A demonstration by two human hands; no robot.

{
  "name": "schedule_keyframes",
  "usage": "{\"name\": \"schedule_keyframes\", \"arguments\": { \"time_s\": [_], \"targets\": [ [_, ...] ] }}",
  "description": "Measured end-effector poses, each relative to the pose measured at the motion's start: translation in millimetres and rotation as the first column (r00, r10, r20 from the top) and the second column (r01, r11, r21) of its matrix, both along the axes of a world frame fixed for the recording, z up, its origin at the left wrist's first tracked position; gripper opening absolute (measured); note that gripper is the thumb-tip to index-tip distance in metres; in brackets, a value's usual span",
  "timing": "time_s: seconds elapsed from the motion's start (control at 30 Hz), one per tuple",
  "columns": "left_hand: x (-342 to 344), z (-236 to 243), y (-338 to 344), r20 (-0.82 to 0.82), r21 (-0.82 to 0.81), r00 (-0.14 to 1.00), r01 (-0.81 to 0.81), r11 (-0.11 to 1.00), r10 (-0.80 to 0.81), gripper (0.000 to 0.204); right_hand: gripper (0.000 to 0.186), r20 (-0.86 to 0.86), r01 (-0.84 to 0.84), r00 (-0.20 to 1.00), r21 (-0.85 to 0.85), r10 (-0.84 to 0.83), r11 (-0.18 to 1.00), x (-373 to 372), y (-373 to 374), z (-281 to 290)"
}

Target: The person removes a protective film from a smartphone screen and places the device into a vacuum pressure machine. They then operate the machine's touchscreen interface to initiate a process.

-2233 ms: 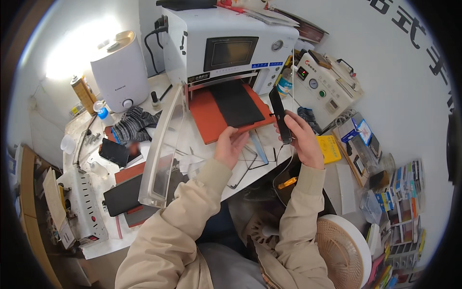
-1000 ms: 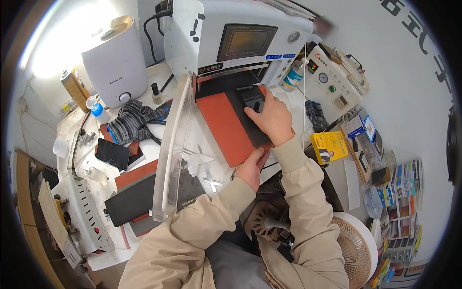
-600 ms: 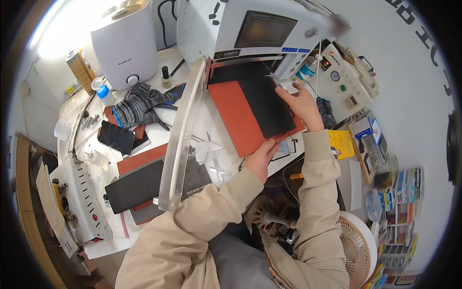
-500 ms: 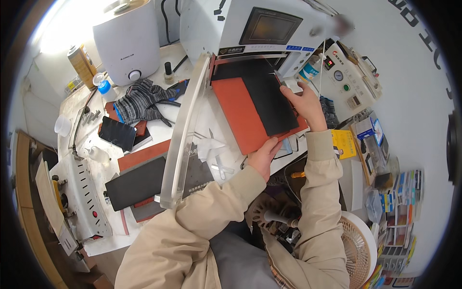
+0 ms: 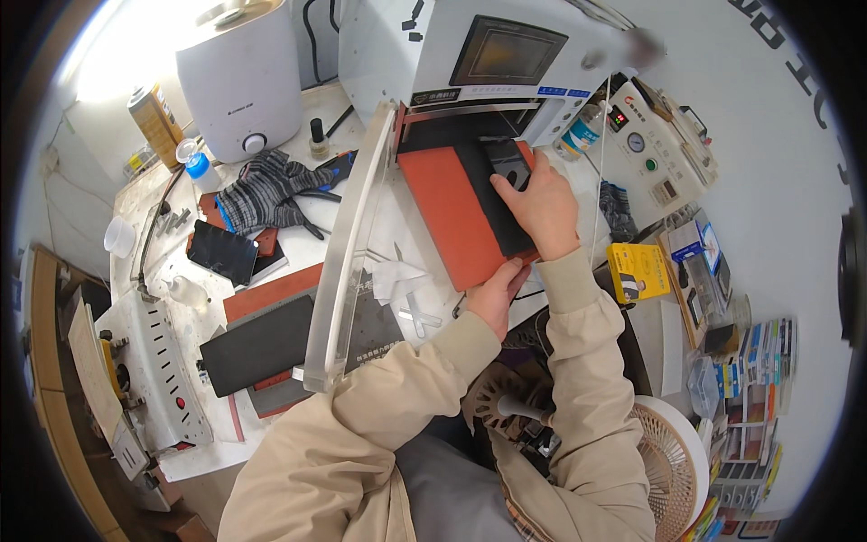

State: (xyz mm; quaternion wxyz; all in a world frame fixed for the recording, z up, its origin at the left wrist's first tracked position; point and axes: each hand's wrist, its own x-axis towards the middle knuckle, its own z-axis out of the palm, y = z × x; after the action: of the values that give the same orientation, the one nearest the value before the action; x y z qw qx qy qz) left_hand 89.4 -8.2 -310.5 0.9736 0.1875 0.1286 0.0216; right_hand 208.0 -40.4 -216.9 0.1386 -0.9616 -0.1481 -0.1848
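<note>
A red mat (image 5: 452, 217) slants out from the machine's opening, with a black sheet (image 5: 479, 199) lying along it. My left hand (image 5: 492, 296) pinches the mat's near edge, thumb on top. Over the mat's right side, my right hand (image 5: 549, 208) grips a dark glossy flat piece (image 5: 511, 165), shaped like a phone panel, thumb on its left side and fingers along its far right. The palm hides its near part. The piece rests on or just above the black sheet; I cannot tell which.
The white machine (image 5: 379, 54) with a screen stands ahead, its clear-edged door (image 5: 348, 244) swung out to the left. Left of that lie a grey knit glove (image 5: 262, 194), a dark phone (image 5: 223, 252) and a black pad (image 5: 257, 348). A fan (image 5: 668, 470) is low at right.
My right hand has moved left from the black sheet's right edge onto the glossy piece, which now shows. Less of the black sheet is visible. The left hand stays on the mat's edge.
</note>
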Motion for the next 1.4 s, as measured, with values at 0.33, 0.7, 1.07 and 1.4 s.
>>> {"name": "schedule_keyframes", "arguments": {
  "time_s": [0.33, 0.7, 1.07, 1.4],
  "targets": [
    [-1, 5, 1, 0.006, 0.021, 1.0, 0.003, 1.0, -0.004, 0.025, 0.081, 0.074, -0.035, 0.997, 0.012, 0.034, 0.999, -5, 4, -8],
    [-1, 6, 2, 0.013, 0.028, 1.0, -0.001, 1.0, 0.001, 0.027, 0.08, 0.07, -0.027, 0.997, -0.007, 0.028, 1.0, -6, 6, -10],
    [-2, 8, 2, -0.008, 0.033, 1.0, -0.004, 0.999, 0.004, 0.026, 0.084, 0.101, -0.058, 0.993, 0.011, 0.057, 0.998, -7, 5, -12],
    [1, 1, 1, -0.001, 0.04, 1.0, 0.003, 0.999, -0.003, 0.025, 0.084, 0.11, -0.054, 0.993, 0.013, 0.053, 0.998, -10, 5, -15]
  ]
}}
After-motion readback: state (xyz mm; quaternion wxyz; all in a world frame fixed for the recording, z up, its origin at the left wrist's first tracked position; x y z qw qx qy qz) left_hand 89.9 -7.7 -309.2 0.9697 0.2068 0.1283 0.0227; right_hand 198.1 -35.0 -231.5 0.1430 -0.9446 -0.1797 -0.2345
